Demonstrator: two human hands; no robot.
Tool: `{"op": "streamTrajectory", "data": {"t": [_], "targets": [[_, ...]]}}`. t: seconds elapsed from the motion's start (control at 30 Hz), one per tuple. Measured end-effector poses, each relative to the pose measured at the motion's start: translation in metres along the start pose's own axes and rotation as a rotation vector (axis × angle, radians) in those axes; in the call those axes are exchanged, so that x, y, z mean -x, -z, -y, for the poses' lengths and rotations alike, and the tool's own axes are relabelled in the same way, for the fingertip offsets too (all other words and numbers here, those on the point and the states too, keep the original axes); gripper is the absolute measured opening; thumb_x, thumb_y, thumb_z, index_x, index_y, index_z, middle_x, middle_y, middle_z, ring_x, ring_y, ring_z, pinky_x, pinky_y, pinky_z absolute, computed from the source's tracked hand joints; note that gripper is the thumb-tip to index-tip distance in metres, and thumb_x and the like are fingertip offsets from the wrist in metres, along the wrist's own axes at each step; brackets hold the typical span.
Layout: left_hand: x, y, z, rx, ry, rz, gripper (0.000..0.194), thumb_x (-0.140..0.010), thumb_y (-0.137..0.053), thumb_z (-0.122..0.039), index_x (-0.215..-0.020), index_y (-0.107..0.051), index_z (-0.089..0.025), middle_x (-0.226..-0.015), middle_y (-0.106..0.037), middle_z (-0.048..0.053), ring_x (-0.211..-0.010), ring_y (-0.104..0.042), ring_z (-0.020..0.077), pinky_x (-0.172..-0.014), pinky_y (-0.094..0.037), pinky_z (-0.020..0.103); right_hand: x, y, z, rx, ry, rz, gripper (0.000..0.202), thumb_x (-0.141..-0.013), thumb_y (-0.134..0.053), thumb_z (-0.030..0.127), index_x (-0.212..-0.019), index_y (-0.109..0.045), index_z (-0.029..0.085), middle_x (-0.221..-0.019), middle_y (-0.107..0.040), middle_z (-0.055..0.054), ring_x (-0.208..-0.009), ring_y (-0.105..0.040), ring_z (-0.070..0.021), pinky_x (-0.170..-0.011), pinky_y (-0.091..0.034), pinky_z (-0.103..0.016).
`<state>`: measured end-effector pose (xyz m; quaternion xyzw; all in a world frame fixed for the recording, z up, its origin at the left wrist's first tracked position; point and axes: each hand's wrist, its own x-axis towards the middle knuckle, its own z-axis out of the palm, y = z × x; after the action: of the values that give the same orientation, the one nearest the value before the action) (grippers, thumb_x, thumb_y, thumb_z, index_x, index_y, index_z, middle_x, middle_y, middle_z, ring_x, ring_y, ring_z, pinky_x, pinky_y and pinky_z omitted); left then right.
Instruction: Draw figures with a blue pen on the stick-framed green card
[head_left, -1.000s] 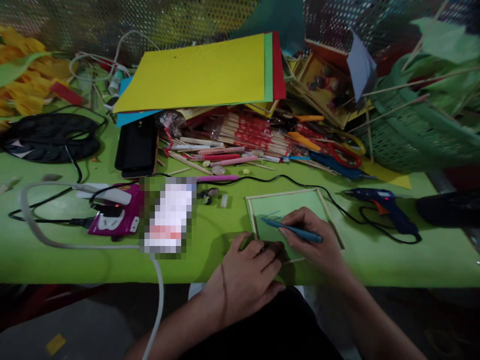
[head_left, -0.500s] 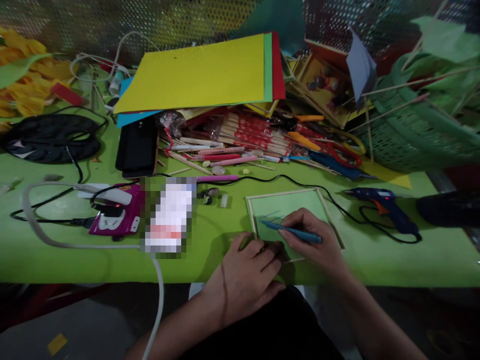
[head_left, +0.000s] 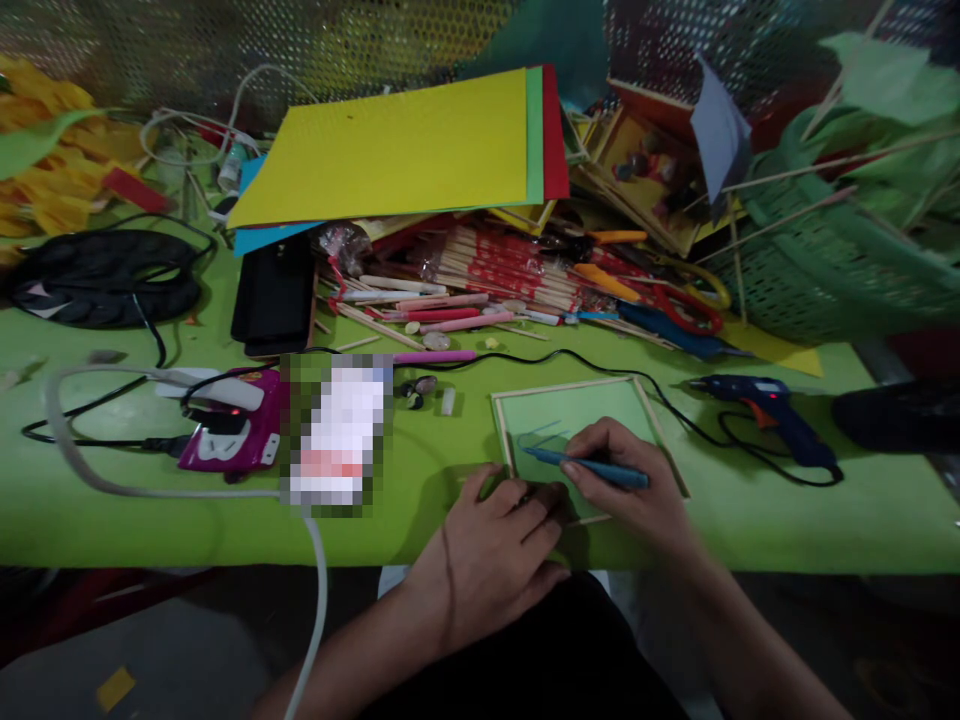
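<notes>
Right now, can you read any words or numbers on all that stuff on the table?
None can be read.
Red wrappers on the stick bundles: pale marks, too small and blurred to read.
Magenta power strip: white shapes, no letters I can make out.
Pixelated patch: blurred out, unreadable.
Blue pen in the right hand: blue strokes on the green card, not readable as letters.
Left hand rests at the card's corner.

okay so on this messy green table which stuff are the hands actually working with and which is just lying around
In use: right hand holding the blue pen; left hand steadying the stick-framed green card.

Lying about: glue gun, coloured paper sheets, green basket, pink power strip, black fan.
</notes>
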<state>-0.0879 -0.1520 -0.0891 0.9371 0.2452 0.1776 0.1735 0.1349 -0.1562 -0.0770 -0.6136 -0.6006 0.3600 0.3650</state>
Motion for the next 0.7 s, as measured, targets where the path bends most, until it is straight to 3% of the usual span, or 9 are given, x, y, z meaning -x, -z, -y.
{"op": "streamTrajectory", "data": {"t": [0.7], "targets": [[0.0005, 0.0012, 0.0005, 0.013, 0.002, -0.007, 0.041, -0.105, -0.05, -0.048, -0.136, -0.058, -0.023, -0.139, -0.067, -0.001, -0.12, -0.057, 0.0199, -0.112, -0.03, 0.047, -0.0002, 0.0005, 0.0023, -0.091, -0.046, -0.115, 0.017, -0.084, -0.075, 0.032, -0.079, -0.062, 0.022, -0.067, -0.059, 0.001, -0.057, -0.051, -0.0135, -0.051, -0.04, -0.023]]}}
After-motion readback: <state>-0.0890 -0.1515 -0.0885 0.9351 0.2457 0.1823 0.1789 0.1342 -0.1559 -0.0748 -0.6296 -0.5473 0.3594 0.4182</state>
